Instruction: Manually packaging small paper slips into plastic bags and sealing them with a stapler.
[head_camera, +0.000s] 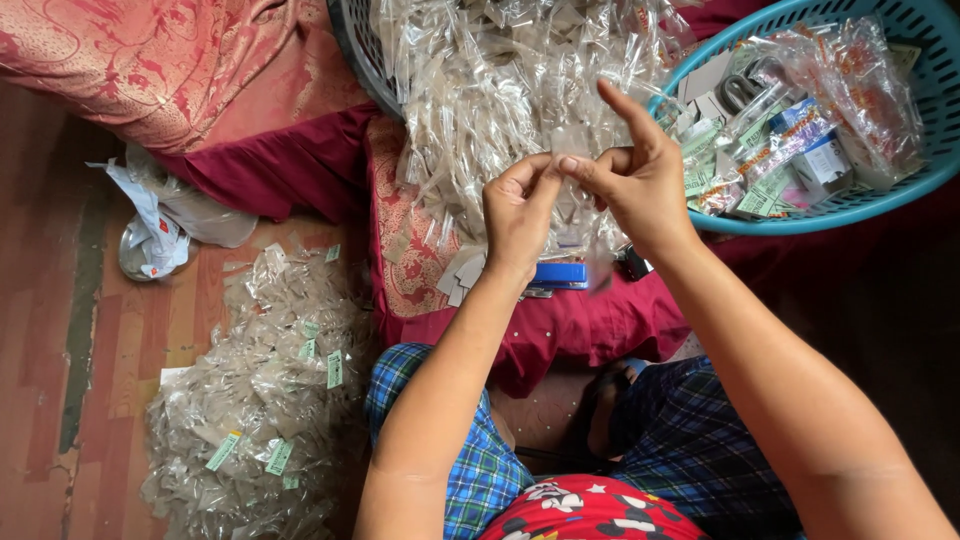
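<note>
Hands meet in the middle of the head view. The left hand (518, 208) and the right hand (630, 170) both pinch one small clear bag (572, 150) with thumb and fingertips, and the right pointer finger sticks up. The bag is held up over a big pile of clear bags (480, 90). A blue stapler (560, 275) lies just below the hands on a red cushion (570, 325). A blue basket (880, 195) of packets sits to the right. More bags (260, 400) lie on the floor.

The blue stapler (560, 274) is partly hidden behind the left hand (520, 215); both baskets are cut off.
</note>
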